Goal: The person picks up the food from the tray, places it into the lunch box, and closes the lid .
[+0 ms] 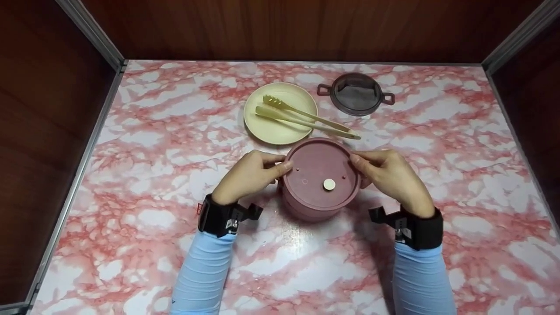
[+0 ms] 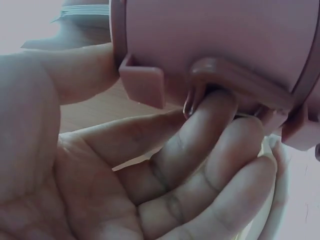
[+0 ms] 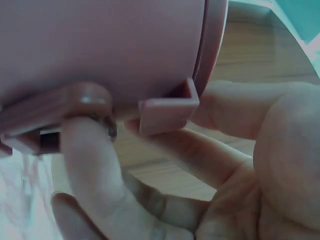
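A pink pot point(image 1: 311, 213) stands in front of me with its lid point(image 1: 321, 164) on, an off-centre cream knob point(image 1: 329, 184) on top. My left hand point(image 1: 249, 175) grips it from the left: the thumb presses at the lid's rim, and fingers curl under the side handle point(image 2: 240, 82) in the left wrist view. From the opposite side, my right hand point(image 1: 391, 175) holds it likewise, with a finger hooked through the other handle point(image 3: 60, 107) and the thumb at the rim. Small pink clips point(image 3: 167, 115) stick out beside the handles.
Behind the pot, a pale yellow plate point(image 1: 258, 127) carries tongs point(image 1: 323, 129) whose joined end overhangs toward the right. A small dark two-handled pot point(image 1: 356, 98) sits at the back right. Brown panels point(image 1: 284, 30) wall in the marbled tabletop point(image 1: 144, 183).
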Motion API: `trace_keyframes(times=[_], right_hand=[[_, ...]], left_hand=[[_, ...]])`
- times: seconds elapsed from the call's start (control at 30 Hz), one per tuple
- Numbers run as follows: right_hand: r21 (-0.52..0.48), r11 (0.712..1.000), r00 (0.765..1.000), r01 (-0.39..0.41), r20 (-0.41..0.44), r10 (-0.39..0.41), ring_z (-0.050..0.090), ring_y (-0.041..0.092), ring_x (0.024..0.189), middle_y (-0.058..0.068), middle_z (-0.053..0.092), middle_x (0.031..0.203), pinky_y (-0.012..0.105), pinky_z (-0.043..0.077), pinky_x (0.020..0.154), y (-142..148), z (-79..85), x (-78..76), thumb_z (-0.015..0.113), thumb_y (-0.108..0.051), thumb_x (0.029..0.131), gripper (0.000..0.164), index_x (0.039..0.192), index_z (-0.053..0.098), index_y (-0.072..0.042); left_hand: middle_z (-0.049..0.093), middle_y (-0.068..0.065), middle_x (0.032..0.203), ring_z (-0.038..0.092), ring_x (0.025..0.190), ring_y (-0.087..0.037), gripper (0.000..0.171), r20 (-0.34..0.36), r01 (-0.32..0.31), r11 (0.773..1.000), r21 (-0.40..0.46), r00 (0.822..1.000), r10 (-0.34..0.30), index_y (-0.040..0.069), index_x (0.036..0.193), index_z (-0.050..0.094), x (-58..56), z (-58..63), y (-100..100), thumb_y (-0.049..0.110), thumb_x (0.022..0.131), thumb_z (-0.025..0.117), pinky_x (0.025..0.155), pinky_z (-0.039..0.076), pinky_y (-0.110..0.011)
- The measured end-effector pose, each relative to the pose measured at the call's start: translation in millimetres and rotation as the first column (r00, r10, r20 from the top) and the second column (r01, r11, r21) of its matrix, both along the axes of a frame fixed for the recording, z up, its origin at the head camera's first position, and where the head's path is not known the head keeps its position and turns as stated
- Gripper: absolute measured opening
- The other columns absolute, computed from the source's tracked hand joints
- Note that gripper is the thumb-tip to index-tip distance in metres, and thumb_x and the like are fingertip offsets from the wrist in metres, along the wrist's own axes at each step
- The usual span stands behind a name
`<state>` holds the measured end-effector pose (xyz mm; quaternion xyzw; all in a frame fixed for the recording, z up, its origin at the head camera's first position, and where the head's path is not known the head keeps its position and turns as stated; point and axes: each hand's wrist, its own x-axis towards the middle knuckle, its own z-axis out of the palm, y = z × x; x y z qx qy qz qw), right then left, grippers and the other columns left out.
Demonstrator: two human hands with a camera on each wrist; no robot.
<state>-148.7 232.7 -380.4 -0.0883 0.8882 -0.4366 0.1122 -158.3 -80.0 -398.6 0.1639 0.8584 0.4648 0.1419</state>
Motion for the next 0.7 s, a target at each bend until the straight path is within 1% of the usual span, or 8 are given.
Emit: trace_keyframes(times=[0.1, 0.17, 0.3, 0.4, 0.5, 0.6, 0.67, 0.7], right_hand=[[0.038, 0.999, 0.999, -0.033, -0.001, 0.033, 0.067, 0.022, 0.071, 0.006, 0.071, 0.086, 0.031, 0.053, 0.066, 3.2, -1.9, -1.3, 0.053, -0.048, 0.1, 0.042, 0.122, 0.072, -0.017], [0.067, 0.996, 0.999, -0.054, 0.003, 0.054, 0.066, 0.025, 0.073, 0.005, 0.07, 0.081, 0.032, 0.051, 0.067, 5.2, -3.2, -2.4, 0.05, -0.051, 0.1, 0.044, 0.113, 0.074, -0.016], [0.085, 0.993, 0.997, -0.077, 0.036, 0.074, 0.066, 0.028, 0.079, 0.007, 0.069, 0.083, 0.036, 0.051, 0.071, 7.6, -4.6, -4.1, 0.046, -0.055, 0.1, 0.049, 0.101, 0.074, -0.014], [0.063, 0.994, 0.994, -0.087, 0.078, 0.082, 0.068, 0.027, 0.084, 0.009, 0.071, 0.096, 0.043, 0.054, 0.077, 8.0, -4.5, -5.1, 0.047, -0.055, 0.1, 0.051, 0.108, 0.074, -0.012], [0.041, 0.993, 0.99, -0.11, 0.096, 0.105, 0.069, 0.024, 0.087, 0.01, 0.071, 0.107, 0.047, 0.054, 0.08, 9.5, -5.0, -6.2, 0.047, -0.053, 0.101, 0.052, 0.116, 0.072, -0.01], [0.044, 0.983, 0.982, -0.178, 0.066, 0.175, 0.068, 0.019, 0.093, 0.008, 0.071, 0.111, 0.041, 0.054, 0.082, 15.2, -6.8, -6.2, 0.049, -0.048, 0.102, 0.047, 0.123, 0.069, -0.011], [0.03, 0.97, 0.97, -0.241, 0.043, 0.239, 0.067, 0.018, 0.1, 0.007, 0.069, 0.118, 0.038, 0.054, 0.086, 21.0, -8.9, -5.4, 0.056, -0.041, 0.101, 0.042, 0.129, 0.066, -0.011], [0.026, 0.961, 0.961, -0.274, 0.032, 0.274, 0.066, 0.018, 0.104, 0.006, 0.068, 0.121, 0.037, 0.053, 0.087, 24.2, -9.8, -4.7, 0.062, -0.037, 0.098, 0.044, 0.133, 0.063, -0.011]], left_hand=[[0.071, 0.009, 0.094, 0.065, 0.087, -0.01, 0.036, -0.02, -0.008, 0.999, -0.037, 1.0, 0.007, 0.024, 0.117, 0.073, -1.0, -0.7, 0.3, 0.05, 0.096, 0.06, 0.079, 0.05, -0.032], [0.071, 0.009, 0.099, 0.064, 0.091, -0.011, 0.039, -0.032, -0.005, 0.998, -0.056, 0.999, 0.003, 0.023, 0.121, 0.072, -1.8, -1.2, 0.6, 0.051, 0.096, 0.059, 0.081, 0.049, -0.033], [0.07, 0.008, 0.106, 0.064, 0.099, -0.011, 0.041, -0.015, 0.02, 0.999, -0.041, 1.0, -0.021, 0.022, 0.125, 0.07, -2.1, -2.1, 0.1, 0.05, 0.098, 0.057, 0.087, 0.049, -0.033], [0.071, 0.01, 0.106, 0.064, 0.103, -0.007, 0.039, 0.007, 0.031, 0.999, -0.019, 0.999, -0.031, 0.023, 0.122, 0.071, -1.9, -3.1, -1.1, 0.05, 0.098, 0.057, 0.092, 0.048, -0.032], [0.072, 0.011, 0.104, 0.064, 0.102, -0.006, 0.037, 0.016, 0.037, 0.999, -0.003, 0.999, -0.037, 0.023, 0.12, 0.072, -2.1, -3.9, -1.7, 0.049, 0.099, 0.056, 0.093, 0.047, -0.032], [0.072, 0.011, 0.102, 0.065, 0.1, -0.006, 0.036, 0.03, 0.04, 0.999, 0.002, 0.999, -0.04, 0.024, 0.118, 0.073, -2.3, -4.2, -1.3, 0.049, 0.099, 0.056, 0.091, 0.048, -0.033], [0.072, 0.011, 0.102, 0.065, 0.099, -0.007, 0.036, 0.039, 0.037, 0.999, 0.001, 0.999, -0.037, 0.024, 0.118, 0.073, -2.4, -4.3, -0.8, 0.049, 0.099, 0.056, 0.09, 0.048, -0.033], [0.072, 0.01, 0.101, 0.066, 0.098, -0.007, 0.035, 0.041, 0.037, 0.999, -0.001, 0.998, -0.037, 0.025, 0.117, 0.073, -2.3, -4.3, -0.5, 0.049, 0.099, 0.056, 0.089, 0.049, -0.033]])
